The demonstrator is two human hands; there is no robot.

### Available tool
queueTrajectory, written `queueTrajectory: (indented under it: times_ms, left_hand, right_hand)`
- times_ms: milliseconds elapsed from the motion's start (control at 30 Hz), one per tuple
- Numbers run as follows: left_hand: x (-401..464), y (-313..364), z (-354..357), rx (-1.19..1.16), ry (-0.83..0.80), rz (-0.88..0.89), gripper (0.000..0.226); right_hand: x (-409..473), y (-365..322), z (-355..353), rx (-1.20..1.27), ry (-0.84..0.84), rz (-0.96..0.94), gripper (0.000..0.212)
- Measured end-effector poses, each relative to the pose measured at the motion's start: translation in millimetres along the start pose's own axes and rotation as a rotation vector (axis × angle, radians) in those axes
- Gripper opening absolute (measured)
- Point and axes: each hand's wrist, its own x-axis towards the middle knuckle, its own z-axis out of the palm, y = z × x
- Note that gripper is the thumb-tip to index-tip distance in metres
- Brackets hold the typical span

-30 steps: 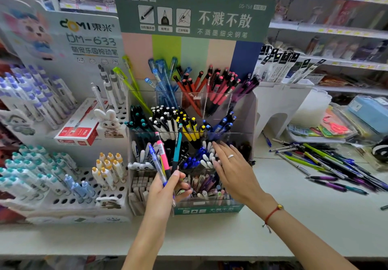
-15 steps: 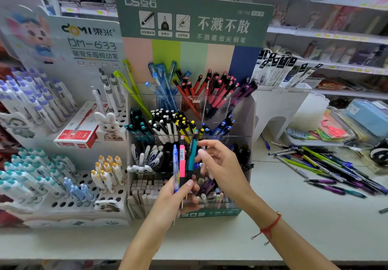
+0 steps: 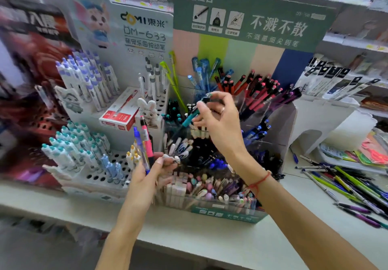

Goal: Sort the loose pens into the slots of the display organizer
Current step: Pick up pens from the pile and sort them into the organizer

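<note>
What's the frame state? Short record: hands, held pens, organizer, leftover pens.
right hand: pinches a teal pen, tilted, above the organizer's middle slots
left hand: grips a pink pen and a blue pen, roughly upright
display organizer: clear tiered slots, already holding many pens
loose pens: pile on the counter, right of the organizer
teal pen status: not yet slotted

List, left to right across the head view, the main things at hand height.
White-and-teal pens in the perforated rack → left hand holding a blue pen and a pink pen → right hand pinching a teal pen → loose pens on the counter.
</note>
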Motion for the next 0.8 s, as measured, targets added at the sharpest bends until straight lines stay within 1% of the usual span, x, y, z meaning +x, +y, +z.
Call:
queueTrajectory:
  times_ms: [67, 133, 233, 333, 433, 467, 500, 600, 667, 733, 767, 800]
  left_hand:
    - [6, 1, -9, -0.025, 0.090, -0.006, 0.018]
    - [10, 2, -16, -0.059, 0.126, -0.030, 0.016]
    - [11, 1, -21, -0.058, 0.111, -0.046, 0.017]
    - [13, -1, -22, -0.036, 0.074, -0.046, 0.018]
    - [15, -2, -21, -0.006, 0.049, -0.059, 0.017]
    - [16, -3, -21, 0.016, 0.044, -0.055, 0.017]
    - [17, -3, -20, 0.039, 0.042, -0.050, 0.017]
    - [18, -5, -17, 0.077, 0.023, -0.029, 0.016]
    - [18, -5, -14, 0.083, -0.003, -0.031, 0.015]
    - [19, -6, -11, 0.069, -0.029, -0.043, 0.017]
    - [18, -7, -9, 0.078, -0.042, -0.041, 0.018]
    - [18, -7, -6, 0.108, -0.051, -0.033, 0.021]
  right_hand:
    - [15, 0, -1, -0.077, 0.150, -0.201, 0.022]
    - [27, 6, -1, -0.207, 0.183, -0.317, 0.026]
    - [36, 22, 7, -0.461, 0.127, -0.409, 0.028]
    - [38, 38, 19, -0.692, 0.106, -0.447, 0.017]
    - [40, 53, 21, -0.924, 0.052, -0.516, 0.020]
    - [41, 56, 21, -0.981, 0.013, -0.513, 0.021]
    - [43, 57, 21, -1.017, -0.026, -0.471, 0.022]
    - [51, 49, 24, -1.062, -0.094, -0.293, 0.025]
    - [50, 38, 25, -1.075, -0.106, -0.303, 0.022]
    - [37, 27, 29, -0.964, -0.058, -0.363, 0.023]
    - [26, 21, 32, -0.852, -0.086, -0.322, 0.027]
    - [14, 16, 35, -0.734, -0.148, -0.235, 0.033]
